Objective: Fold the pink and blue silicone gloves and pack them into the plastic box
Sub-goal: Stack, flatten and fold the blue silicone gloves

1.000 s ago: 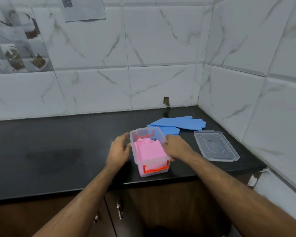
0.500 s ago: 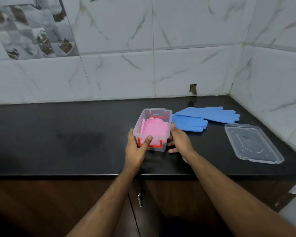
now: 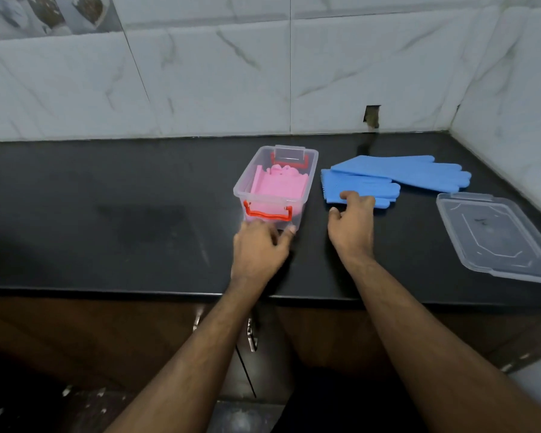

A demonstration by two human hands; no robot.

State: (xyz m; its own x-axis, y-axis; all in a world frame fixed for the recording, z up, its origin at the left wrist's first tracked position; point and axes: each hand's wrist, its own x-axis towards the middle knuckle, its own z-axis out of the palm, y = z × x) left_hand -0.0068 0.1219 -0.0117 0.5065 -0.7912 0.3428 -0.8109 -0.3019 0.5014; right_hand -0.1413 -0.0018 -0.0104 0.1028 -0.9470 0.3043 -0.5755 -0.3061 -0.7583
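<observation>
- On the black stone counter (image 3: 107, 195), my clear plastic box with orange latches (image 3: 275, 185) holds the folded pink silicone gloves (image 3: 275, 185); the two blue silicone gloves (image 3: 397, 175) lie flat just beside it.
- Risk, as I judge it: springy silicone may unfold, or my pull may drag both overlapping gloves.
- My left hand (image 3: 260, 248) touches the box's near end with loosely curled fingers, gripping nothing.
- My right hand (image 3: 352, 223) reaches forward, fingertips (image 3: 352, 195) on the nearer glove's cuff; pinching or just pressing, I cannot tell.
- A clear plastic lid (image 3: 497, 235) lies well apart.
</observation>
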